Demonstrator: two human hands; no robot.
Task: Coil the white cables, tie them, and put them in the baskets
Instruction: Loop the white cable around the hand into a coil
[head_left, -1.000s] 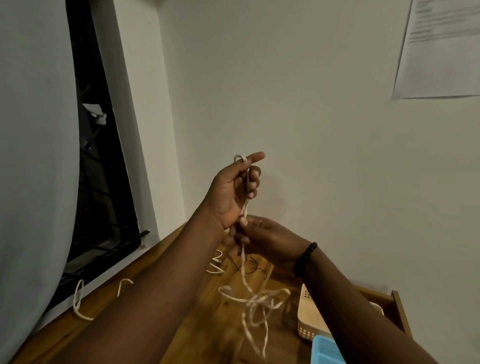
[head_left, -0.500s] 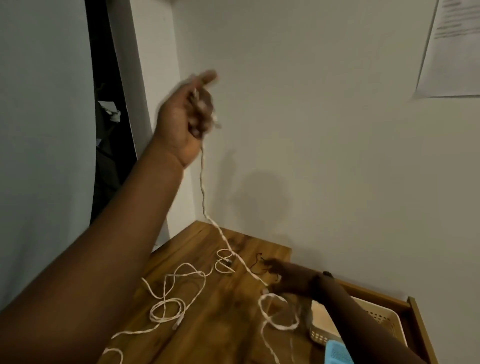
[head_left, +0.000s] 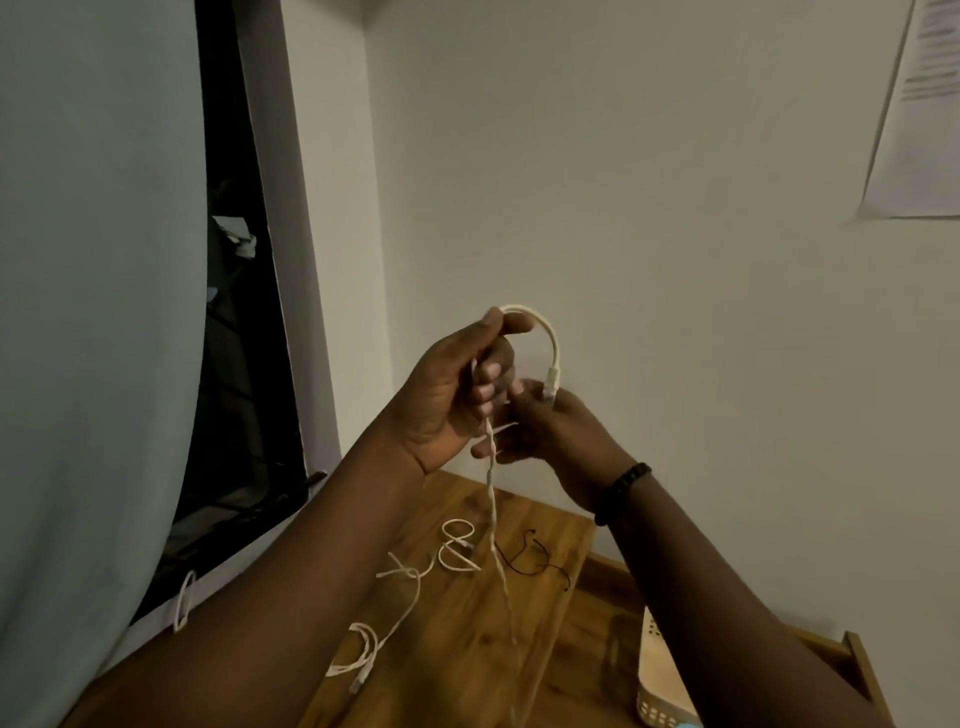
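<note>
Left hand (head_left: 457, 395) grips the white cable (head_left: 545, 338) above the wooden table (head_left: 467, 623), looped over its fingers; right hand (head_left: 550, 431) just beyond pinches the plug end. Loose cables (head_left: 410, 577) lie below; a basket (head_left: 660, 686) sits right.

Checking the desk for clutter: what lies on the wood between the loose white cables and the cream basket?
In the head view, a thin black cord lies there, between the loose white cables and the cream basket; the held cable hangs across.
</note>
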